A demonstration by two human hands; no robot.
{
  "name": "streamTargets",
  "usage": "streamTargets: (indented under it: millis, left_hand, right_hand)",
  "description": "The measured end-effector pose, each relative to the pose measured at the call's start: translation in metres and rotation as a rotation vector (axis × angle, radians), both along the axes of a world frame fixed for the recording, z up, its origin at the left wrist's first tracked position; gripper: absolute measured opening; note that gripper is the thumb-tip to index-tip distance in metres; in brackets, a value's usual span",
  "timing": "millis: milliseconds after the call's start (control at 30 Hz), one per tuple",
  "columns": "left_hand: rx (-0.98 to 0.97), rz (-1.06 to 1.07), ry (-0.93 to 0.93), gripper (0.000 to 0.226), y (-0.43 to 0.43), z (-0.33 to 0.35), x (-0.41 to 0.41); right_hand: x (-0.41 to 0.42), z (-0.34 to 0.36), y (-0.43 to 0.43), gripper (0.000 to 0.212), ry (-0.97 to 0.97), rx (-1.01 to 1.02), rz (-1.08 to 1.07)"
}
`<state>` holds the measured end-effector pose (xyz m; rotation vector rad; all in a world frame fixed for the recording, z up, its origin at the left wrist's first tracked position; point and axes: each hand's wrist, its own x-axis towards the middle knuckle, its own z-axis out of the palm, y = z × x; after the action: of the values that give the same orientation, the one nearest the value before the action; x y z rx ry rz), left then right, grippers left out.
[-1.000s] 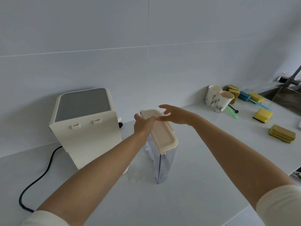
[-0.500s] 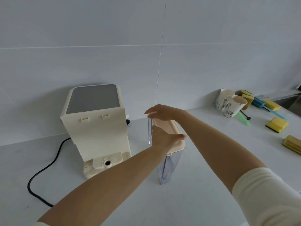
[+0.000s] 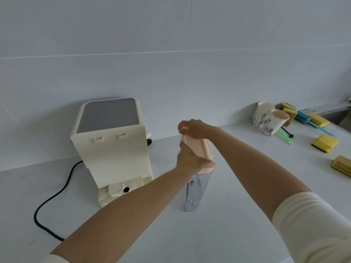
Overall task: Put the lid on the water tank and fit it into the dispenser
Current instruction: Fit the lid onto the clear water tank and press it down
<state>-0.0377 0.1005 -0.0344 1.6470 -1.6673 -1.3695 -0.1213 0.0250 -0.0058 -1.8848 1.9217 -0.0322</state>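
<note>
A clear water tank stands upright on the white counter, right of the cream dispenser. A beige lid lies on the tank's top. My left hand grips the lid's near end and left side. My right hand presses down on the lid's far end. The dispenser's back faces me, with an empty base socket at its foot. The tank stands apart from the dispenser.
A black power cord runs from the dispenser across the counter on the left. Two paper cups stand at the back right. Several yellow sponges and blue brushes lie near a sink edge at far right.
My left hand slid from the lid's far end to its near end. My right hand came down onto the far end. The view shifted, and the dispenser's base came into sight.
</note>
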Motion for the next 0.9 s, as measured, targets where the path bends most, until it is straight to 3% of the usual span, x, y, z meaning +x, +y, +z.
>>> streamTargets:
  millis: [467, 900]
  left_hand:
    - [0.029, -0.201, -0.066, 0.071, -0.022, 0.007, 0.015]
    - [-0.182, -0.243, -0.132, 0.082, -0.060, 0.009, 0.058]
  right_hand:
    - [-0.047, -0.003, 0.012, 0.043, 0.083, -0.023, -0.251]
    - [-0.069, -0.004, 0.040, 0.042, 0.104, 0.019, -0.443]
